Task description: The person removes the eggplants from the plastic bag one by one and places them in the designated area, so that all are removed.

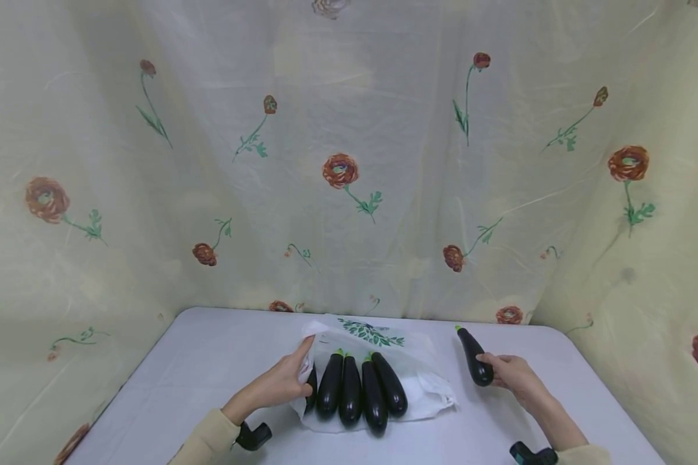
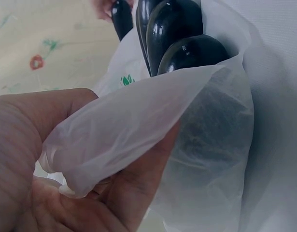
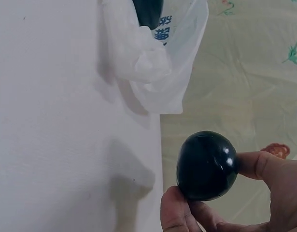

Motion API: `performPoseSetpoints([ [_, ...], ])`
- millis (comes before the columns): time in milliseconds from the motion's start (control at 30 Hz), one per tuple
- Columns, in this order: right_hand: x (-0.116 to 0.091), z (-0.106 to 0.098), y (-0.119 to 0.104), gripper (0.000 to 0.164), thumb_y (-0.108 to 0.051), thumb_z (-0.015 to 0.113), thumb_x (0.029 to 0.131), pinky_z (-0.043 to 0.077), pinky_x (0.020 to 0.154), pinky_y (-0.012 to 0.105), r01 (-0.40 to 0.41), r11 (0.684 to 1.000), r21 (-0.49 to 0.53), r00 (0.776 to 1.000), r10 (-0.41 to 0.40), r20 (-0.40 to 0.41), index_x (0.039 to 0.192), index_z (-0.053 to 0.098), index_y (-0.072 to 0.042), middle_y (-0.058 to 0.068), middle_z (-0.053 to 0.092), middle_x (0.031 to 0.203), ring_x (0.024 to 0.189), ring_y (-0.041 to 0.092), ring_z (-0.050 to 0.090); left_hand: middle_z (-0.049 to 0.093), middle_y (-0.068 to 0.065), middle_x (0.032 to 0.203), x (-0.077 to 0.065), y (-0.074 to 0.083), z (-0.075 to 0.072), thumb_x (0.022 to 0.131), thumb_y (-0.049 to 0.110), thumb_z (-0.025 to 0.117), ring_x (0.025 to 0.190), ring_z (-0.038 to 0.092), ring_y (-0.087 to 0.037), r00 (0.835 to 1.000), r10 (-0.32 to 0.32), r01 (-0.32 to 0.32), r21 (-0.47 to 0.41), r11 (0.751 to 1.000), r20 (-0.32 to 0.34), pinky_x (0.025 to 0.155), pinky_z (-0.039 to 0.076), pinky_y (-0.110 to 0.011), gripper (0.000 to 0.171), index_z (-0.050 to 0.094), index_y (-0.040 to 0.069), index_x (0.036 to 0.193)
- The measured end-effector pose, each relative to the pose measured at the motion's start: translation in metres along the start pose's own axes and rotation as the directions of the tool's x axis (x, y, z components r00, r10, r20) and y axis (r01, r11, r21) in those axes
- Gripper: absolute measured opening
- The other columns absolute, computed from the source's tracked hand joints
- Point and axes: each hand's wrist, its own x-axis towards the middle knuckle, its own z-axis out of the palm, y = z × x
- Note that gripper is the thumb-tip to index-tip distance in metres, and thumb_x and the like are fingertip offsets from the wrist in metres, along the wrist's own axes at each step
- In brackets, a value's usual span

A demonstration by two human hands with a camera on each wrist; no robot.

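Note:
Several glossy dark eggplants (image 1: 350,392) with green stem ends lie side by side on a white plastic bag (image 1: 421,387) with a green leaf print. My left hand (image 1: 279,385) grips the bag's left edge, and in the left wrist view the thin plastic (image 2: 124,125) is bunched between thumb and fingers. One eggplant at that side is partly covered by the bag. To the right of the bag, my right hand (image 1: 514,376) holds a single eggplant (image 1: 474,356) near its thick end, the stem pointing away. The right wrist view shows its rounded end (image 3: 206,166) between thumb and fingers.
A white table (image 1: 221,342) with rounded far corners carries everything. Behind it and at both sides hangs a pale curtain (image 1: 407,213) printed with red flowers. A dark wrist-worn device (image 1: 253,436) sits at the left wrist, another (image 1: 532,454) at the right.

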Motion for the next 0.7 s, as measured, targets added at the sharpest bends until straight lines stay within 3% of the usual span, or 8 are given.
performPoseSetpoints([
  [167, 0.001, 0.002, 0.004, 0.073, -0.037, 0.057, 0.092, 0.051, 0.074, 0.029, 0.003, 1.000, -0.027, 1.000, -0.003, -0.017, 0.128, 0.041, 0.025, 0.026, 0.060, 0.105, 0.085, 0.019, 0.057, 0.026, -0.030, 0.153, 0.000, 0.000, 0.000, 0.074, 0.003, 0.065, 0.107, 0.048, -0.031, 1.000, -0.003, 0.003, 0.000, 1.000, -0.002, 0.072, 0.043, -0.037, 0.102, 0.002, 0.002, 0.155],
  [300, -0.001, 0.006, 0.006, 0.067, -0.034, 0.059, 0.091, 0.048, 0.069, 0.028, 0.016, 0.999, -0.050, 0.999, -0.017, -0.034, 0.124, 0.047, 0.023, 0.012, 0.058, 0.090, 0.077, 0.016, 0.054, 0.024, -0.028, 0.155, 0.000, 0.001, 0.001, 0.074, 0.003, 0.065, 0.109, 0.047, -0.030, 1.000, -0.014, 0.014, 0.003, 1.000, -0.002, 0.076, 0.043, -0.039, 0.103, 0.002, 0.003, 0.155],
  [700, -0.002, 0.013, 0.010, 0.062, -0.033, 0.062, 0.087, 0.045, 0.065, 0.027, 0.011, 0.993, -0.119, 0.997, -0.020, -0.071, 0.116, 0.054, 0.021, 0.006, 0.056, 0.077, 0.069, 0.015, 0.056, 0.022, -0.027, 0.156, 0.001, 0.002, 0.000, 0.074, 0.003, 0.065, 0.110, 0.046, -0.031, 1.000, -0.031, 0.031, -0.006, 1.000, 0.006, 0.076, 0.042, -0.039, 0.103, 0.002, 0.004, 0.155],
])
